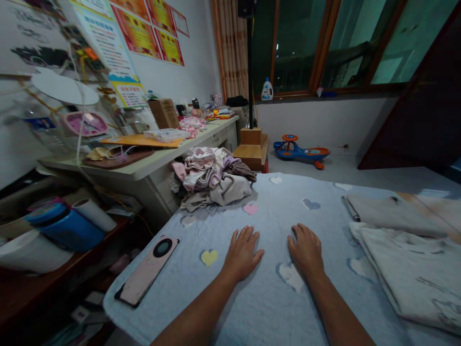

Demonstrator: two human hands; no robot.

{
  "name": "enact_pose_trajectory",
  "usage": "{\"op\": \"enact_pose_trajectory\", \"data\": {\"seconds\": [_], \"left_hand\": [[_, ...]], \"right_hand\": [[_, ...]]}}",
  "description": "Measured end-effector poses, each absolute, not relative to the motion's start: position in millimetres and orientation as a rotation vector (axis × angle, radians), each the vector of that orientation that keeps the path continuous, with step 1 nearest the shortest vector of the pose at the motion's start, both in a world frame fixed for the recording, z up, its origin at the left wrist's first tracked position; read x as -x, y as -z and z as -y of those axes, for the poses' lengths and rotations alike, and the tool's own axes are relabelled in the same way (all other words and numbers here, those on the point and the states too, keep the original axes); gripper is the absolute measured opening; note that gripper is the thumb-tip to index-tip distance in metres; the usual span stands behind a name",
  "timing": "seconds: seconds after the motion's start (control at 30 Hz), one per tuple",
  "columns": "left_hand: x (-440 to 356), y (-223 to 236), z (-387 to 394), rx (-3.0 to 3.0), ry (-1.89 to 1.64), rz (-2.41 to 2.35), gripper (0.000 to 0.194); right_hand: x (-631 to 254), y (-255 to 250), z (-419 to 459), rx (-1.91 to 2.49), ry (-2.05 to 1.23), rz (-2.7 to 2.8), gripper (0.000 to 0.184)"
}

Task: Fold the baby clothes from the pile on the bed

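Note:
My left hand (242,253) lies flat on the light blue heart-patterned bed cover (266,307), fingers spread and thumb out to the side. To its right, my right hand (306,249) rests palm down on the same cover, holding nothing, its fingers loosely extended. A phone (148,271) with a round camera lies left of my left hand. Beyond the hands sits a crumpled pile of clothes (216,175). Folded garments are at the right: a white shirt (421,274) with a printed drawing in front, and a grey folded garment (392,214) behind it.
A long desk (144,166) cluttered with papers, a box and bags runs along the left wall. Below it, a shelf holds a blue container (66,228). A wooden step-shaped piece (251,149) and a blue-and-orange ride-on toy (302,151) stand past the bed's far edge.

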State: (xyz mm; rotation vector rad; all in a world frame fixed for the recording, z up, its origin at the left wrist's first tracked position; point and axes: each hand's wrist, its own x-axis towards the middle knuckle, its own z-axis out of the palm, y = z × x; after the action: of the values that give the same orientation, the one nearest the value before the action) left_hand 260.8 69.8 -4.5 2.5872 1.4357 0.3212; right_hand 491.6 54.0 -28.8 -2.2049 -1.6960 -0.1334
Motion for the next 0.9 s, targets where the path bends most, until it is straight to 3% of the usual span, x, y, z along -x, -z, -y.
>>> {"op": "enact_pose_trajectory", "data": {"seconds": [0.5, 0.9], "left_hand": [[-260.0, 3.7, -77.4, -2.570, -0.343, -1.362, 0.053], [-239.2, -30.4, -160.6, -2.490, -0.649, -1.500, 0.043]], "right_hand": [[-487.6, 26.2, -53.3, 2.201, 0.178, 1.655, 0.035], [-487.4, 23.1, -55.4, 2.210, 0.184, 1.652, 0.032]]}}
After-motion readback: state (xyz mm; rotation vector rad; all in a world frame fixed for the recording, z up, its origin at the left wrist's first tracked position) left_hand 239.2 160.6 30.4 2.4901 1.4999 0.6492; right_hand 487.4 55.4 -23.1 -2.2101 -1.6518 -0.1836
